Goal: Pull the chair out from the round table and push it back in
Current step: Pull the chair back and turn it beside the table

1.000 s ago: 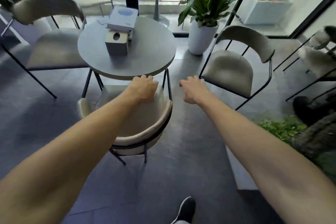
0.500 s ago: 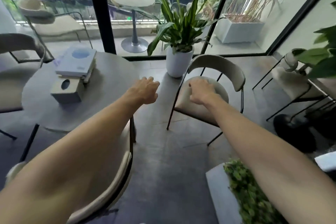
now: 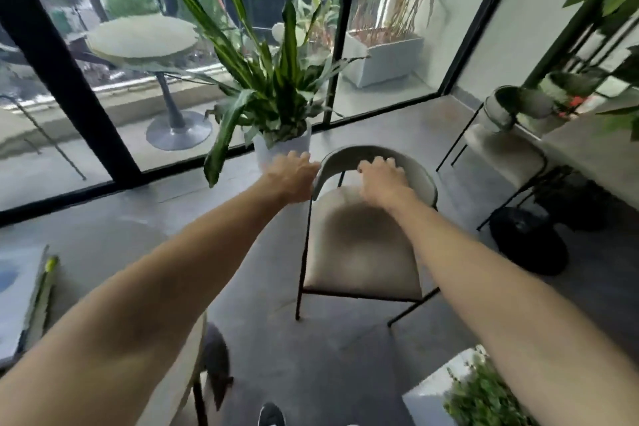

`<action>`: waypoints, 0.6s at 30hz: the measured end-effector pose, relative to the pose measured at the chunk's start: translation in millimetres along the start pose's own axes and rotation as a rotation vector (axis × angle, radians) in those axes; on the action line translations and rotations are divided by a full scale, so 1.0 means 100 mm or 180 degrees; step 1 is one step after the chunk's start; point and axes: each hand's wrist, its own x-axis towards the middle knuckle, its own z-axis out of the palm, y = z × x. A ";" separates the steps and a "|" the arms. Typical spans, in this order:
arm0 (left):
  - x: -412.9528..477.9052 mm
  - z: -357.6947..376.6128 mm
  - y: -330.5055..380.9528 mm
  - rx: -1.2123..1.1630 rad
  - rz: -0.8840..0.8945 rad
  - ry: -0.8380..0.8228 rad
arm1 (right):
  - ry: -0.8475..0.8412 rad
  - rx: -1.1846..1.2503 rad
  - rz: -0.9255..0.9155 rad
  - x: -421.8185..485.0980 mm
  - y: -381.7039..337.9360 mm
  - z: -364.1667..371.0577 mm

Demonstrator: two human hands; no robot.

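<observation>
Chair (image 3: pixel 363 245) standing apart from the round table (image 3: pixel 20 287), seat facing the camera, curved backrest on the far side, near a potted plant (image 3: pixel 276 93). Table visible only as a sliver at the lower left edge, under the left forearm.

Left hand (image 3: pixel 294 176) at the left end of the backrest, fingers loosely spread, touching or just short of it — no closed grip seen. Right hand (image 3: pixel 380 176) laid over the backrest's top edge, fingers curled down; firm grip or mere rest cannot be told through the blur.

Risks, as judged: uneven hold — one hand seated, the other loose — likely to twist the chair on its thin legs when moved. Plant leaves just beside the left hand, liable to be brushed. Dark round base (image 3: pixel 529 239) near the right rear leg, a possible snag.

No legible brand, label or writing.
</observation>
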 end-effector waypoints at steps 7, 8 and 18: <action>1.74 -0.12 -0.07 0.0339 0.0728 0.0001 | -0.0068 0.0145 0.0598 1.07 0.64 0.03; 1.98 -0.11 -0.05 0.0333 0.0809 -0.0016 | -0.0095 0.0158 0.0700 1.22 0.76 0.06; 3.82 -0.07 0.57 0.0154 0.1979 -0.0066 | -0.0215 0.0467 0.1712 2.34 1.62 0.10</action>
